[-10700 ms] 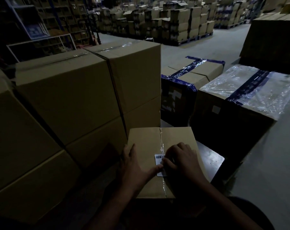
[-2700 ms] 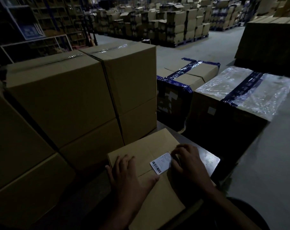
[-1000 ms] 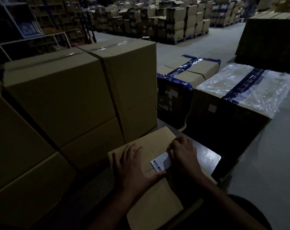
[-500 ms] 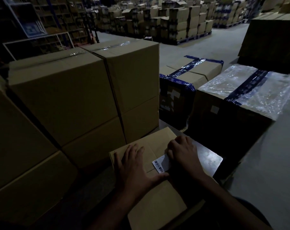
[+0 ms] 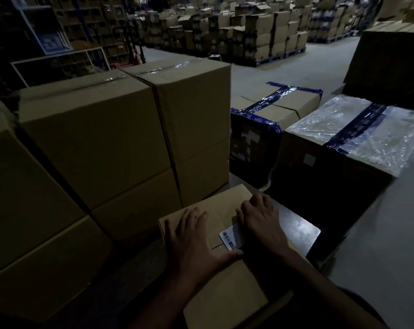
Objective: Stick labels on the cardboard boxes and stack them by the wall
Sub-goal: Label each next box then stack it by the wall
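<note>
Dim warehouse: grey floor (image 5: 319,65), far pallets of stacked cartons (image 5: 260,32), shelving (image 5: 58,32) at upper left.

Stack (image 5: 120,143) at left: two columns of plain boxes, two tiers each, plus a further column at the frame's left edge. Blue-taped box (image 5: 277,108): one, ahead on the floor. Film-wrapped box (image 5: 357,134): one, just right of it. Dark pile (image 5: 391,60): one, far right.

Small box (image 5: 225,293): one, flat on a dark surface (image 5: 300,231) in the foreground, turned at an angle, touching the foot of the stack.

Label (image 5: 230,237): one, white with barcode, on the small box's top near its seam.

Left hand (image 5: 194,243): fingers spread flat, pressing the box top; thumb tip just below the label. Right hand (image 5: 260,217): fingers curled down, knuckles raised, covering the label's right part.

Change from half a second ago: the right hand has slid slightly further over the label; the left hand and the box lie as they did.
</note>
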`<move>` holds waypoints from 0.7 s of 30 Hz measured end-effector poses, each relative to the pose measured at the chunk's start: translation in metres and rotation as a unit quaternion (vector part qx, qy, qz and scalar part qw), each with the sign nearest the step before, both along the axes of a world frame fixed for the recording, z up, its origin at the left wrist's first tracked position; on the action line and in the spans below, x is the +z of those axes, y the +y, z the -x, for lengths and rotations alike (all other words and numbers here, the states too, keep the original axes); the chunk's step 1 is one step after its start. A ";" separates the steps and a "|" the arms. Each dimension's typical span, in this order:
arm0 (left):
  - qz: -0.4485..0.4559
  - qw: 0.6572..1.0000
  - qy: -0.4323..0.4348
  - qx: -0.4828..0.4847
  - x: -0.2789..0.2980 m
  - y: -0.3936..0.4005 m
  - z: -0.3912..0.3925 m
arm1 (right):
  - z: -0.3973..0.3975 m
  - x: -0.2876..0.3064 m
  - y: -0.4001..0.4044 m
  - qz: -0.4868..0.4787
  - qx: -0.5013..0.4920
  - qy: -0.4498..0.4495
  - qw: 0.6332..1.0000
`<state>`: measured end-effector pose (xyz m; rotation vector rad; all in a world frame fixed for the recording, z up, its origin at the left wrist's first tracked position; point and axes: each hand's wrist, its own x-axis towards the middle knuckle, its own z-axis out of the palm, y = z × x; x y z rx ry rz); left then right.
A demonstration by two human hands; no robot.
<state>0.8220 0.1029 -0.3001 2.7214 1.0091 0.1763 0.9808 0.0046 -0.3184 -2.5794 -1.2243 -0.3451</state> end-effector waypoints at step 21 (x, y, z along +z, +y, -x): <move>-0.011 1.000 0.003 -0.004 -0.002 0.001 0.000 | -0.009 0.020 0.001 -0.032 0.045 0.167 0.984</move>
